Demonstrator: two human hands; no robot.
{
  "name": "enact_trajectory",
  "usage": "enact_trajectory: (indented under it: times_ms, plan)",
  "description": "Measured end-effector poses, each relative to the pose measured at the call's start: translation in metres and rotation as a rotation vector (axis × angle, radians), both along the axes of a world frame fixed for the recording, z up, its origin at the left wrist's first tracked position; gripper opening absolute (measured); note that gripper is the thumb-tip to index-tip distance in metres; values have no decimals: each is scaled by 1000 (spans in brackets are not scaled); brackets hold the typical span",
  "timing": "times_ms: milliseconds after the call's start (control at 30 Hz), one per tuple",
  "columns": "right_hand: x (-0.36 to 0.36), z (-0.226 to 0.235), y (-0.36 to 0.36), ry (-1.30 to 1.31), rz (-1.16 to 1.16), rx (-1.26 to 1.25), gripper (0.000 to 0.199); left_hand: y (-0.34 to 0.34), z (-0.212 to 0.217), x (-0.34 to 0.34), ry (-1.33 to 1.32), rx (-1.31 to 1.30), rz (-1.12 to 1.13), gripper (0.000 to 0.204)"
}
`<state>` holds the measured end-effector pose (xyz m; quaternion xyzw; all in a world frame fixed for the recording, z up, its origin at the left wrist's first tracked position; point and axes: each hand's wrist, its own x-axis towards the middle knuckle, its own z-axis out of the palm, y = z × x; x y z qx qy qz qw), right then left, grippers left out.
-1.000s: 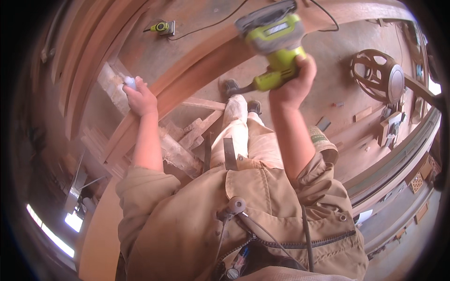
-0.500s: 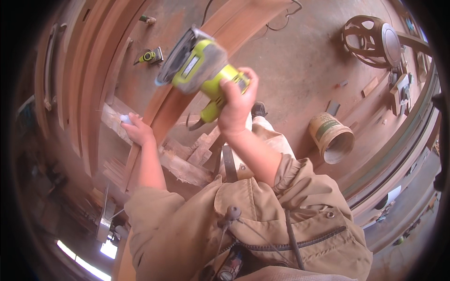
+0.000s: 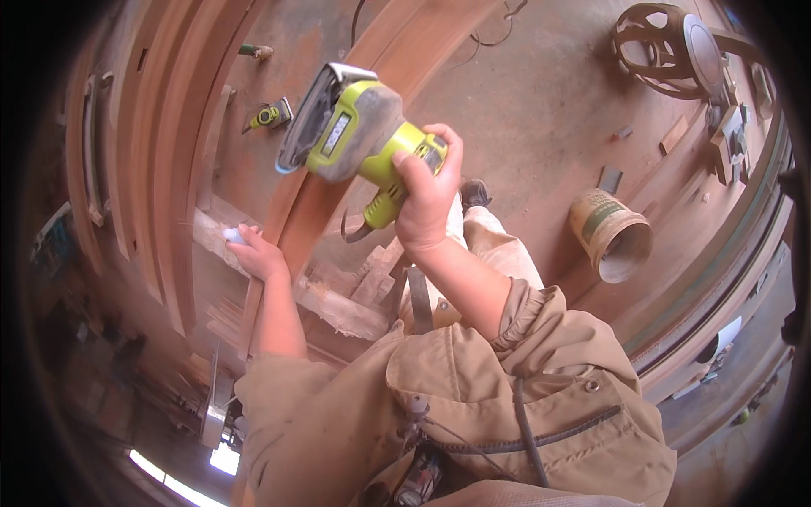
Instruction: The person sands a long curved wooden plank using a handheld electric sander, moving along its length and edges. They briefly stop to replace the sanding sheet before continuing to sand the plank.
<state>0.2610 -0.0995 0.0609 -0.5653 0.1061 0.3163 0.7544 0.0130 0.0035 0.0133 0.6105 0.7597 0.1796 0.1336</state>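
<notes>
- Right up close, the tan jacket (image 3: 473, 363) fills the bottom of the view, and out from its sleeve comes the right hand (image 3: 427, 198), wrapped firmly around the green-and-grey sander (image 3: 363, 127).
- There's the sander, up over the curved wooden piece (image 3: 405, 42), its flat base turned toward the upper left rather than down on the timber. I'd call this the handling step: tool in the grip, pad off the work.
- Across to the left hand (image 3: 260, 253), fingers drawn in narrow around a small whitish thing (image 3: 234, 236); what it is, I can't tell. That wrist is just beside the wood, and whether it rests there isn't clear.
- What would putting pad to wood call for? In my judgement, a roll of the right wrist to lay the base flat, the cord held clear, the left hand out of the path.
- Further out, a bucket (image 3: 596, 215) on the right, long curved boards (image 3: 182, 169) lined up on the left.
- And way out on the floor (image 3: 524, 101), a second sander (image 3: 270, 114) and, opposite, a brown openwork frame (image 3: 667, 51).
</notes>
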Motion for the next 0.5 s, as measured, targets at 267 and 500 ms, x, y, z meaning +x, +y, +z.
enact_trajectory:
  times_ms: [267, 500]
  plan:
    - [110, -4, 17, -12, -68, 151, 39, -2, 2, 1, -13, 3, 0, 44]
    - [43, -7, 4, -18, -65, 105, 44, -1, 1, 0, 15, -19, -35, 44]
